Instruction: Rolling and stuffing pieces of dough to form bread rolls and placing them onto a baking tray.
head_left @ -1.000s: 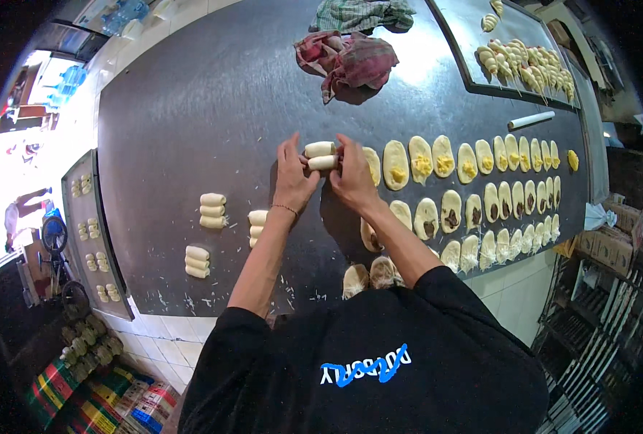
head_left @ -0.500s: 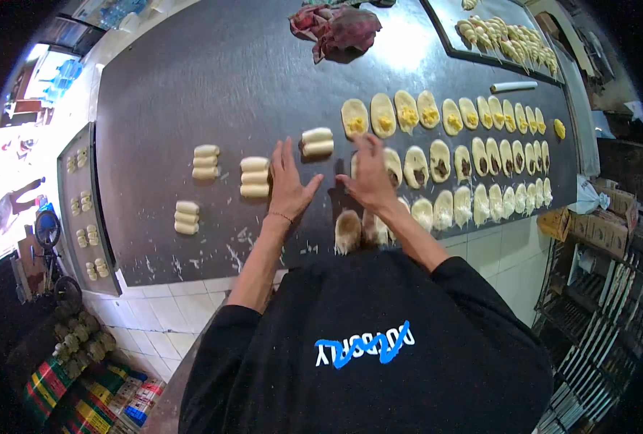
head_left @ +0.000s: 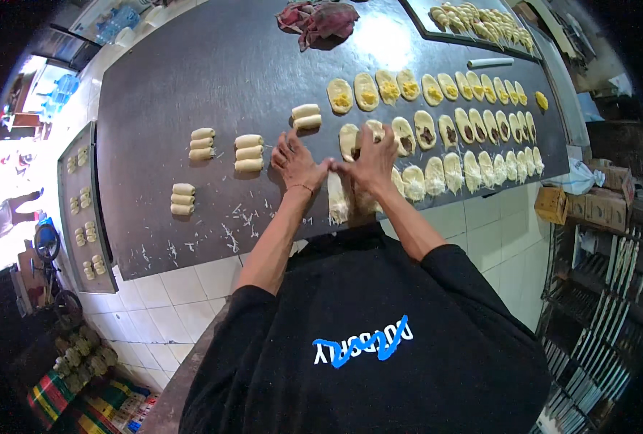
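My left hand point(head_left: 299, 168) lies on the dark table with its fingers spread, its thumb at the far end of a flat oval of dough point(head_left: 339, 199) topped with white shreds. My right hand point(head_left: 372, 163) is across from it, fingers apart, its thumb at the same end. The two thumbs nearly meet. Under the right wrist another shred-topped oval is partly hidden. Just beyond the right fingers lie dough ovals with dark filling point(head_left: 403, 137). Past the left fingertips rests a group of rolled dough pieces point(head_left: 306, 116); another group point(head_left: 249, 153) sits to the left.
Rows of dough ovals with yellow filling point(head_left: 388, 87) and white shreds point(head_left: 453, 172) stretch right. A tray of shaped dough point(head_left: 480, 25), a pale rod point(head_left: 490, 63) and a reddish cloth point(head_left: 327, 25) are at the far side. Another tray point(head_left: 103, 217) stands left, beyond more rolls point(head_left: 182, 199).
Both hands have come nearer to me and closer together, bringing the thumbs to the shred-topped oval's far end. The view has shifted slightly.
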{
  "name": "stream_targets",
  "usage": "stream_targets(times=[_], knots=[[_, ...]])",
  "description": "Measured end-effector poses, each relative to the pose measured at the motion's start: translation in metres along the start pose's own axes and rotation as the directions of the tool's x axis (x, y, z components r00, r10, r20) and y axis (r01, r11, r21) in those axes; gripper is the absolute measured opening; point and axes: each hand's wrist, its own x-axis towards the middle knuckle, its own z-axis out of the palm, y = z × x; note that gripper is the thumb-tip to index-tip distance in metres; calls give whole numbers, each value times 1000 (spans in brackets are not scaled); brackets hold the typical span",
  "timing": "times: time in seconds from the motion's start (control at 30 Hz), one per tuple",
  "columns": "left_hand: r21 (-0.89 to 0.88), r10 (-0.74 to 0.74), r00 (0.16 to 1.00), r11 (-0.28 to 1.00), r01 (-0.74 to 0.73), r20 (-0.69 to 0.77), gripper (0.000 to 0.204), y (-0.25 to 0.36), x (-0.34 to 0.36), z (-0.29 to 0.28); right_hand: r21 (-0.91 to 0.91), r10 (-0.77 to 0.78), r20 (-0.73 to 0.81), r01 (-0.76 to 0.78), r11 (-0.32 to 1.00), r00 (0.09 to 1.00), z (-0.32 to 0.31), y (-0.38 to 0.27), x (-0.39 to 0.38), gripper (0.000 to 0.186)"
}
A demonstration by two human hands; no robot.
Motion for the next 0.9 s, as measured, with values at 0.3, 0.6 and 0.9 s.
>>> stream_targets(times=[0.3, 0.6, 0.9], knots=[[-341, 599, 795, 732, -591, -91, 14, -35, -98, -24, 275, -469, 153, 419, 865, 870, -34, 23, -111, 18], [-30, 766, 632, 633, -773, -114, 12, -32, -105, -3, 181, -462, 3, 454, 872, 887, -14, 21, -120, 16], [21, 439, 898, 898, -439, -31, 35, -20, -36, -15, 275, -123, 69, 100, 956, 990, -15, 17, -60, 30]])
